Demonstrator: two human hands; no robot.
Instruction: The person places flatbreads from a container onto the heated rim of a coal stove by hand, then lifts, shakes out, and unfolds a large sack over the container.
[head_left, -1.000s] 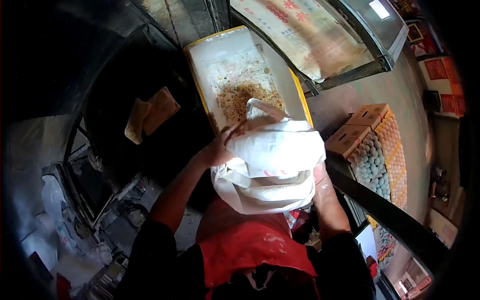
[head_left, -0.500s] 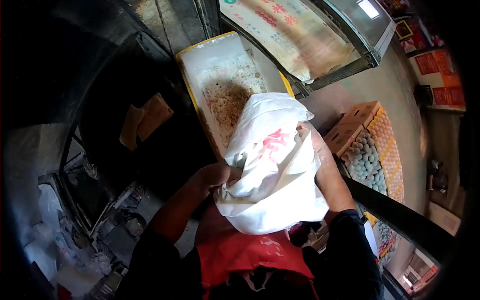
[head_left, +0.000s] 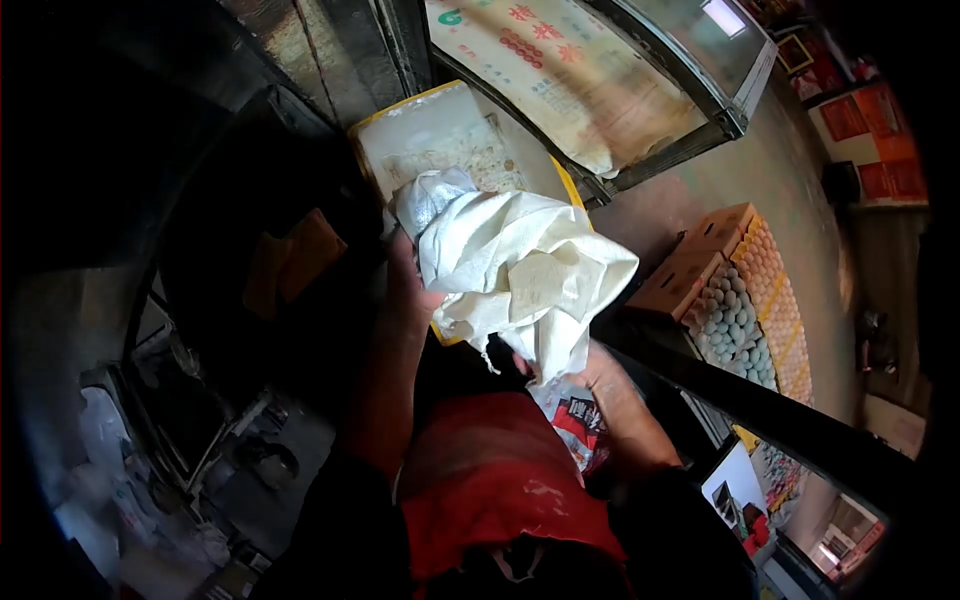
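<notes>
A crumpled white woven sack [head_left: 540, 240] is in front of me, over the near part of a white box with a yellow rim [head_left: 408, 108]. My left hand [head_left: 408, 282] grips the sack's left side, its fingers partly hidden behind the fabric. Lower down, my right hand [head_left: 582, 368] is closed on the sack's near edge. Brownish residue shows on the box's floor beyond the sack. The sack hides the rest of that floor.
Printed sacking [head_left: 580, 85] lies in a framed case at the back. To the right are cardboard cartons [head_left: 680, 275] and egg trays [head_left: 735, 320], past a dark bar [head_left: 760, 400]. Brown pieces [head_left: 295, 265] lie in the dark area at left; clutter and plastic fill the lower left.
The sack has been turned, and its red print no longer shows. My left hand has moved up and away from me, while my right hand has come down towards my body.
</notes>
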